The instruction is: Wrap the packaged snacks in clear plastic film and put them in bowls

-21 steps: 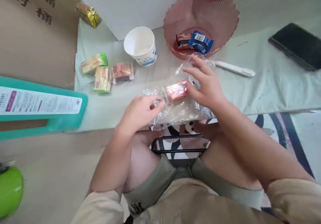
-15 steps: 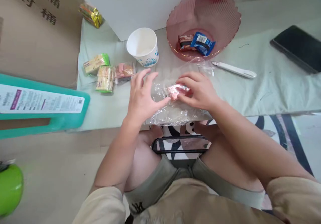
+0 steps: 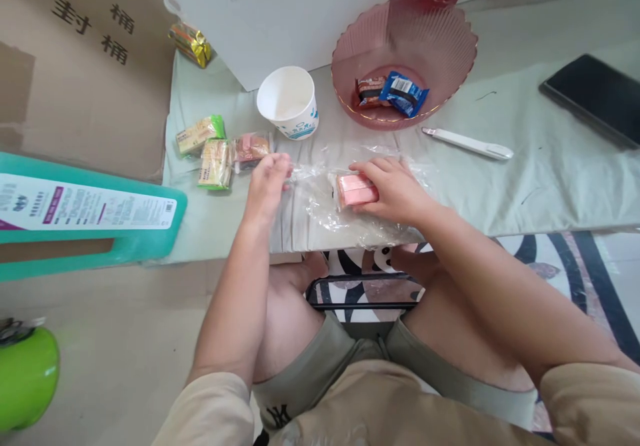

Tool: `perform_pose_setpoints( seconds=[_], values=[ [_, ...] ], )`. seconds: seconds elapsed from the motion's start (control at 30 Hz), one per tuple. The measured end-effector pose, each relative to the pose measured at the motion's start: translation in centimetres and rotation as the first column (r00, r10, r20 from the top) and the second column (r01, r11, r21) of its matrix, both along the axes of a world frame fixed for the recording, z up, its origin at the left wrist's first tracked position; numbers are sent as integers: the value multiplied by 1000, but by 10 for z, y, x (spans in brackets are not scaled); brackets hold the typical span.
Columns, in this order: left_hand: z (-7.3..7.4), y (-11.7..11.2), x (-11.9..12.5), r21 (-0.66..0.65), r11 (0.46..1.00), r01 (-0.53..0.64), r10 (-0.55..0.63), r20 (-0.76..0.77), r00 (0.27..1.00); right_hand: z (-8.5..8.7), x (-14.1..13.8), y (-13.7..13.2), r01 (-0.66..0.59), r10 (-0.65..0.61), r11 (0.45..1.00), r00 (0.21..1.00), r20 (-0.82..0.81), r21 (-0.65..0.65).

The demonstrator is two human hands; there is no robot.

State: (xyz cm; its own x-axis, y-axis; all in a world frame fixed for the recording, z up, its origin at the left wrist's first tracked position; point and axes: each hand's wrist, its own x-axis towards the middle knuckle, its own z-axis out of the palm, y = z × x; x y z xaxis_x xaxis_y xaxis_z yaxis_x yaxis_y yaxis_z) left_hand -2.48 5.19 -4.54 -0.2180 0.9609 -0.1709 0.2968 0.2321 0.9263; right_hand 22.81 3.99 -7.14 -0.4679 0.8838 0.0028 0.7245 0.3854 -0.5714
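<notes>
A clear plastic bag (image 3: 320,209) lies flat on the pale green table (image 3: 525,166) in front of me. A pink wrapped snack bar (image 3: 354,189) sits inside it. My right hand (image 3: 395,189) curls over the bar through the plastic and grips it. My left hand (image 3: 267,179) pinches the bag's left end, fingers closed on the plastic. Just beyond my left hand lie three wrapped snacks (image 3: 220,149), green, yellow and pink.
A white paper cup (image 3: 289,103) and a pink ribbed bowl (image 3: 450,39) holding two wrapped snacks (image 3: 393,91) stand behind the bag. A white pen-like tool (image 3: 467,143) and a black phone (image 3: 595,99) lie right. Cardboard box (image 3: 75,66) and teal stool (image 3: 90,209) at left.
My left hand slid left along the bag and closed on its end, pulling the plastic flatter. My right hand settled over the pink bar. The camera view shifted slightly.
</notes>
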Motion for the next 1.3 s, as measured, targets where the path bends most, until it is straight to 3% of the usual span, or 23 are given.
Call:
perform_pose_setpoints(
  seconds=[0.1, 0.17, 0.3, 0.53, 0.6, 0.7, 0.83, 0.9, 1.0, 1.07, 1.17, 1.23, 1.3],
  values=[
    [-11, -1, 7, -28, 994, 108, -105, 88, 991, 0, 1, 0, 8, -9, 1000, 999, -43, -26],
    [-19, 3, 13, -66, 995, 76, -73, 56, 996, 0, 4, -1, 17, -18, 1000, 997, -76, -11],
    [-27, 16, 19, -21, 1000, -18, 19, 57, 998, -4, 13, -3, 18, -4, 998, 980, -199, 65],
    [-34, 27, 20, 2, 999, 54, -54, 62, 997, -13, 13, -6, 78, -44, 960, 991, -129, 271],
    [-33, 26, 18, 29, 997, 72, -73, 25, 997, -10, 11, -9, 81, -28, 948, 984, -175, 308],
    [-31, 24, 14, 1, 994, 111, -111, -28, 993, 7, 12, -16, 144, -49, 941, 953, -298, 306],
    [-28, 21, 11, -54, 984, 169, -170, -20, 985, 58, 16, -16, 217, -144, 954, 935, -324, 204],
    [-28, 21, 11, -58, 982, 182, -183, -7, 983, 87, 18, -4, 284, -226, 946, 923, -310, 156],
    [-28, 21, 11, -35, 981, 192, -193, -25, 981, 113, 23, 34, 491, -454, 853, 866, -210, 177],
    [-26, 22, 11, -5, 980, 199, -199, -59, 978, 114, 27, 70, 552, -542, 808, 833, -107, 204],
    [-22, 23, 13, 9, 980, 199, -198, -73, 977, 102, 30, 115, 399, -409, 901, 912, 25, 173],
    [-20, 22, 14, -52, 980, 193, -195, -29, 980, 96, 31, 125, 365, -384, 920, 913, 139, 145],
    [-18, 22, 14, -104, 977, 188, -187, 18, 982, 98, 33, 110, 384, -410, 908, 897, 165, 165]
  ],
)
